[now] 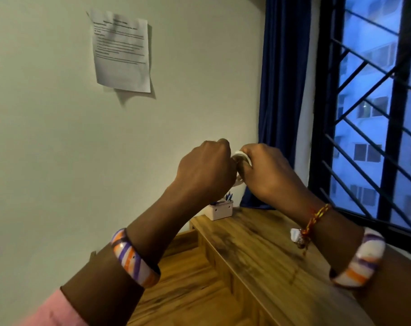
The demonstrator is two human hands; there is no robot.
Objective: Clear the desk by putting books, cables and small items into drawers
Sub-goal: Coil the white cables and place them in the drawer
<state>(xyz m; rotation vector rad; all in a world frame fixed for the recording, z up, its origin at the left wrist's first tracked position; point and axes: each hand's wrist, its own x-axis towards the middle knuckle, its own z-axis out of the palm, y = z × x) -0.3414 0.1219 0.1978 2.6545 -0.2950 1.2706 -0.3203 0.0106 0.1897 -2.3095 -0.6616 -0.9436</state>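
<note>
Both my hands are raised in front of the wall, knuckles toward me, and meet at a coiled white cable (243, 158). My left hand (205, 164) grips the coil from the left with curled fingers. My right hand (266, 171) grips it from the right. Only a short white arc of cable shows between the fists, and another loop peeks out below them. The wooden desk (258, 250) lies below my forearms.
A small white pen holder (219, 209) with blue pens stands at the desk's far corner against the wall. A raised wooden shelf runs along the window side. A printed sheet (122, 51) is taped to the wall. Blue curtain (282, 90) and barred window on the right.
</note>
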